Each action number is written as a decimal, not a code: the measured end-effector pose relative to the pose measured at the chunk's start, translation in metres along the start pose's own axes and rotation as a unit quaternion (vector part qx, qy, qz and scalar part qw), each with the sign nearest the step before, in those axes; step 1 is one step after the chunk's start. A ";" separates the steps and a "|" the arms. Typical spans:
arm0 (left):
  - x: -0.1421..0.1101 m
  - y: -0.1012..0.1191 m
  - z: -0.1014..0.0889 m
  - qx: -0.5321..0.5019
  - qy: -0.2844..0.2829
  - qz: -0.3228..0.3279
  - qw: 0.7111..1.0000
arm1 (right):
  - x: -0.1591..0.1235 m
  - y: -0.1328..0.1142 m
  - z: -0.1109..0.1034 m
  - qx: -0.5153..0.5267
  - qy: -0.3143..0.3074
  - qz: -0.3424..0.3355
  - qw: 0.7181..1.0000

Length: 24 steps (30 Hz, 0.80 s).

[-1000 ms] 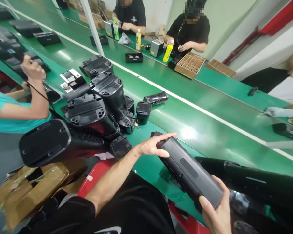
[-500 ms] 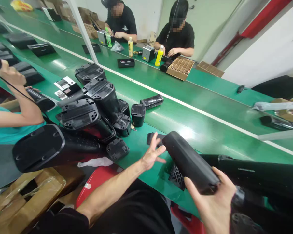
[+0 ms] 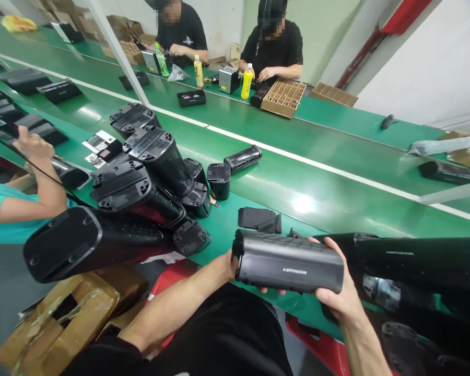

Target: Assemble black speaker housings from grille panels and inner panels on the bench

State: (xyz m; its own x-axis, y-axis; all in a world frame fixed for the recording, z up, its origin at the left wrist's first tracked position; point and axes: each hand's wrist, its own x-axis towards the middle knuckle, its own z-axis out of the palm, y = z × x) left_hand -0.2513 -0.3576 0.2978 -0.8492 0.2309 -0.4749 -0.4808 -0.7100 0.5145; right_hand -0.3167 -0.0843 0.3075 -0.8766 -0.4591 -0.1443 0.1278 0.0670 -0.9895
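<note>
The speaker housing [image 3: 290, 263] was between the left hand [image 3: 228, 262] and the right hand [image 3: 342, 295]. Behind it, flat pieces [image 3: 254, 218] lay on the workbench [image 3: 224, 216]. To the left was a cluster of casings [image 3: 121, 185], behind an open cardboard box [image 3: 88, 300]. Farther back, drink bottles [image 3: 246, 82] stood left of a divided carton [image 3: 283, 98].

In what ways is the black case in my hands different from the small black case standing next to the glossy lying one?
Pose: the held case is turned sideways; the small case stands upright on the green table.
Marking: the held case shows white letters; the small case shows none on its visible sides.
Size: the held case looks larger than the small case, but is nearer.
Both are black with rounded corners.
</note>
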 end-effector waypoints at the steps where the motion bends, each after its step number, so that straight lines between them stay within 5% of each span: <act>1: -0.004 -0.002 -0.004 -0.001 0.033 0.053 0.998 | -0.004 0.006 0.003 0.028 0.029 0.011 0.999; 4: -0.018 0.002 -0.018 0.109 0.041 0.174 0.978 | -0.017 0.023 0.007 0.068 0.104 0.064 0.990; 6: -0.024 0.010 -0.023 0.260 0.021 0.235 0.936 | -0.024 0.029 0.008 0.069 0.129 0.090 0.985; 9: -0.023 0.018 -0.026 0.396 0.014 0.246 0.884 | -0.029 0.029 0.010 0.058 0.139 0.107 0.983; 17: -0.008 0.003 -0.032 0.390 0.016 0.271 0.880 | -0.031 0.031 0.016 -0.027 0.193 0.085 0.977; 24: 0.001 0.009 -0.044 0.373 0.038 0.232 0.898 | -0.024 0.031 0.007 -0.025 0.116 0.152 0.981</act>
State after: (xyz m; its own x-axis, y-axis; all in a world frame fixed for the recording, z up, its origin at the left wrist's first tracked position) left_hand -0.2466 -0.3933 0.2705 -0.9921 -0.0410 -0.1183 -0.1153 -0.0689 0.9909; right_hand -0.2880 -0.0771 0.2806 -0.8838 -0.1981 -0.4238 0.3822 0.2164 -0.8984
